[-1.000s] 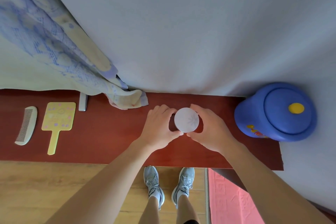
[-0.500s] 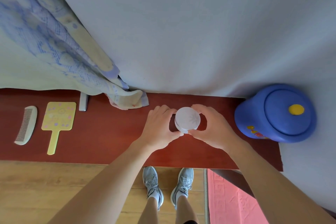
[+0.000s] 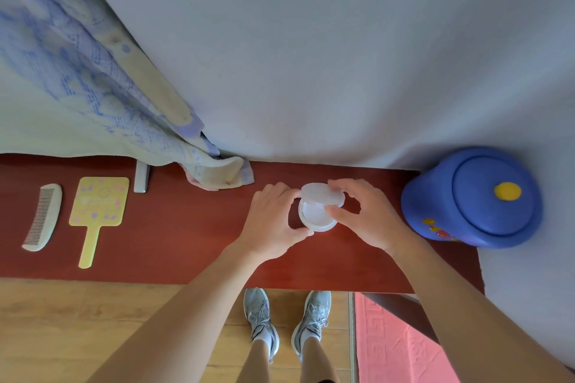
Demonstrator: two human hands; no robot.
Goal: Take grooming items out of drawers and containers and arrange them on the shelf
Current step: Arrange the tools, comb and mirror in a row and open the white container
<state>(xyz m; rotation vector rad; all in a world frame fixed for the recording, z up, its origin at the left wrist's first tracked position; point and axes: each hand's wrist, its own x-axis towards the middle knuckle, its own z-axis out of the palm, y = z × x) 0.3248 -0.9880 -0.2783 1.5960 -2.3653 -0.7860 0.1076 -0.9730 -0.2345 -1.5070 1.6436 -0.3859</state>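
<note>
A small white round jar (image 3: 315, 218) stands on the red-brown shelf (image 3: 174, 236) in the middle. My left hand (image 3: 273, 221) grips the jar's body from the left. My right hand (image 3: 364, 218) pinches the jar's white lid (image 3: 322, 195), which is lifted and tilted off toward the back, showing a white inside. At the shelf's left end lie a pale comb (image 3: 42, 216) and a yellow hand mirror (image 3: 96, 211), flat and side by side.
A big blue lidded container (image 3: 473, 196) with a yellow knob stands at the shelf's right end. A blue-patterned cloth (image 3: 93, 87) hangs at the back left, its end on the shelf beside a grey bracket (image 3: 142, 177). A white wall rises behind. Wooden floor and a pink rug (image 3: 401, 345) lie below.
The lid was closed on the jar before. My right hand has now lifted and tilted it off, while my left hand kept holding the jar in place.
</note>
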